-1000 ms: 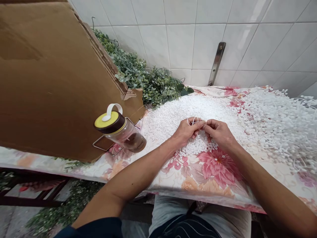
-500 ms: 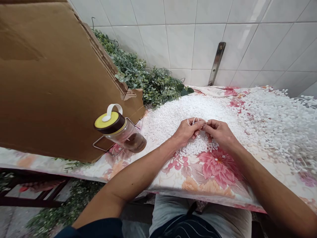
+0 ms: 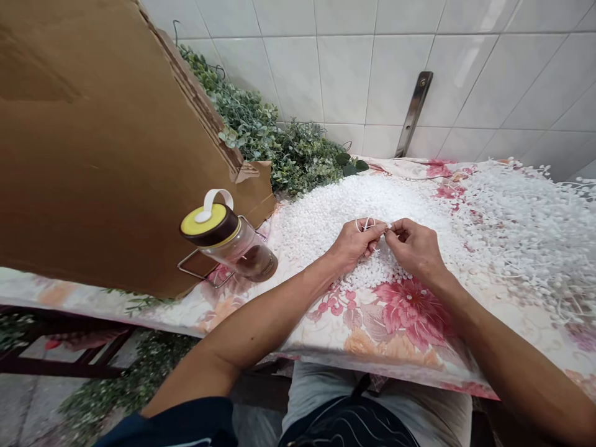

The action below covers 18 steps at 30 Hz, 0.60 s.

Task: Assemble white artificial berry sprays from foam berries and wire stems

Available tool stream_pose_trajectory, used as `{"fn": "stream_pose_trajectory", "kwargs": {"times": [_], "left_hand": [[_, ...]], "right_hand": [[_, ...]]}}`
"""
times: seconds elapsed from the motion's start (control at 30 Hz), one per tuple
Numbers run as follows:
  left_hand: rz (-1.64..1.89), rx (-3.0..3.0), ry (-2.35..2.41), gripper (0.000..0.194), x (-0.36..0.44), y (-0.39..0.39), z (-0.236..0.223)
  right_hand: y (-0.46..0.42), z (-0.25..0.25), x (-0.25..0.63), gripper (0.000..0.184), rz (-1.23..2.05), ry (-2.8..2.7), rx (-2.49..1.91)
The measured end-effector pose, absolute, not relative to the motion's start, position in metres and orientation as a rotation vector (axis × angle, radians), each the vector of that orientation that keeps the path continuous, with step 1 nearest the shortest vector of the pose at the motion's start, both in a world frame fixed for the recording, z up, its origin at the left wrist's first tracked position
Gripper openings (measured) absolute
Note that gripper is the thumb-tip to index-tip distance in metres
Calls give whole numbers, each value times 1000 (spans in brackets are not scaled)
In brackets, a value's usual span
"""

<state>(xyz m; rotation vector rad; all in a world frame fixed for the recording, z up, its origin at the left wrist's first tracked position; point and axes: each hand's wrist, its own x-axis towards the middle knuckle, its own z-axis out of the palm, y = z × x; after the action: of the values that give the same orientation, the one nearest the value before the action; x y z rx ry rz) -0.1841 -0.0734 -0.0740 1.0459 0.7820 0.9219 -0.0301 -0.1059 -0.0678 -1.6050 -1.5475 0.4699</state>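
My left hand (image 3: 354,246) is closed in a pinch on a thin white plastic stem (image 3: 367,222), which loops up over the fingers. Thumb and forefinger of my right hand (image 3: 418,246) press together on a tiny white bead (image 3: 388,226) right at the left fingertips. Both hands are over the near part of a wide heap of small white beads (image 3: 316,214). To the right lies a tangled pile of white stems with round tips (image 3: 526,230).
On the left stand a large cardboard box (image 3: 116,161) and a clear bottle with a yellow-topped lid (image 3: 237,248). Green artificial foliage (image 3: 302,155) lies along the tiled wall (image 3: 344,74). A flowered cloth (image 3: 391,347) covers the table. A metal strip (image 3: 414,115) leans at the wall.
The right fingers have drawn slightly away from the left fingertips, with a bit of white showing between them. The whole view has shifted a little.
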Motion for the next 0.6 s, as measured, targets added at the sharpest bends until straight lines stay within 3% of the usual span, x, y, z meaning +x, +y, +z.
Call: {"fn": "stream_pose_trajectory", "kwargs": {"times": [0.17,0.37,0.6], "left_hand": [[950,1143,728,38,-186,-76,-69],[955,1033,737,39,-188,-69,-68],[903,951,751,40,-190,-65,-69]], "right_hand": [[-98,-68,-16,13,286,-1418,-1742],[-102,-57,-4,26,602,-1285,-1581],[-101,-75,-10,31,592,-1493,-1582]]}}
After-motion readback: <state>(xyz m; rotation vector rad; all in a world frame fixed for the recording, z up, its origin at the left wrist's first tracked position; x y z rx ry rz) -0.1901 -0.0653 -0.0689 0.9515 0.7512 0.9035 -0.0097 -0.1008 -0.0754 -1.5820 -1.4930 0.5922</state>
